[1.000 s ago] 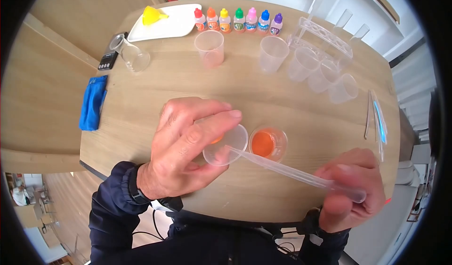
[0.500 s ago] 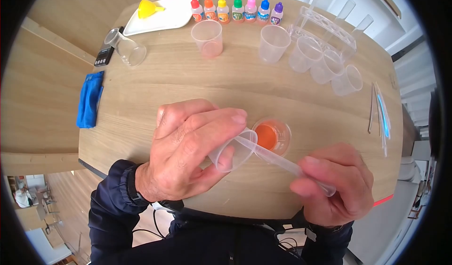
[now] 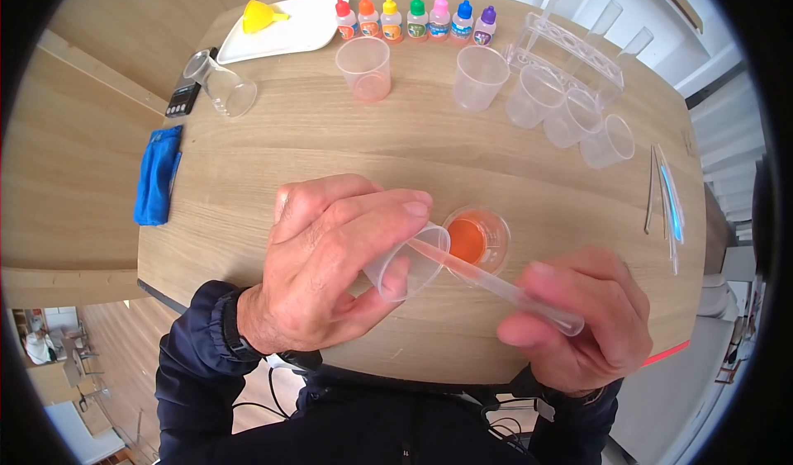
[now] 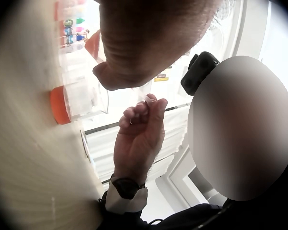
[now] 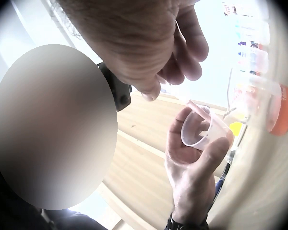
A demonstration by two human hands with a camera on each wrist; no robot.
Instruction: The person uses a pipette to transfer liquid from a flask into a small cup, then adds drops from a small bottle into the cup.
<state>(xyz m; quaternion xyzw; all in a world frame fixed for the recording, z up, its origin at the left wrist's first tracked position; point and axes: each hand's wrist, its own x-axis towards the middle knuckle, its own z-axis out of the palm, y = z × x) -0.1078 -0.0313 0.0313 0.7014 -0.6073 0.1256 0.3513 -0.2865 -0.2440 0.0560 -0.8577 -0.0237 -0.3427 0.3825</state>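
Observation:
My left hand grips a clear plastic cup, tilted with its mouth toward the right. In my right hand a plastic pipette is pinched near its bulb, and its tip end lies inside the cup's mouth. Reddish liquid shows in the pipette's stem. Just behind stands a beaker with orange liquid. The right wrist view shows the cup in the fingers of the left hand, with the pipette entering it.
Behind are another cup with pinkish liquid, several clear cups, a test tube rack, colored dropper bottles and a white tray with a yellow funnel. A flask and blue cloth are left, thin tools right.
The right hand has moved left and brought the pipette deeper into the cup. The cup in the left hand has tilted more. Reddish liquid now shows in the pipette's stem.

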